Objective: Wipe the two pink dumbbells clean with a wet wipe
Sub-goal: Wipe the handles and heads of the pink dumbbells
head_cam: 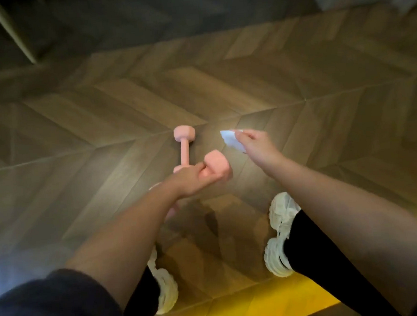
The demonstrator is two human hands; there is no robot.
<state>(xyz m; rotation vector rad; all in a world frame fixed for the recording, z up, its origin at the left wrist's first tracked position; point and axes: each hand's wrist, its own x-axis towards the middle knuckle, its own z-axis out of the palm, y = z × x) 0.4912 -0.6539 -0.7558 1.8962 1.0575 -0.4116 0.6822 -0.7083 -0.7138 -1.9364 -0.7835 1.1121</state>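
One pink dumbbell [184,144] lies on the wooden floor, its far head pointing away from me and its near head partly hidden behind my left hand. My left hand [194,179] is closed around the handle of a second pink dumbbell [216,164], held above the floor with one head sticking out toward the right. My right hand [256,146] hovers to the right of both, pinching a white wet wipe [231,140] between its fingers. The wipe touches neither dumbbell.
The herringbone wood floor [101,121] spreads all around. My two feet in white chunky shoes [280,234] stand below the hands. A dark wall or cabinet base [119,21] runs along the top. A yellow-lit patch [262,307] lies at the bottom.
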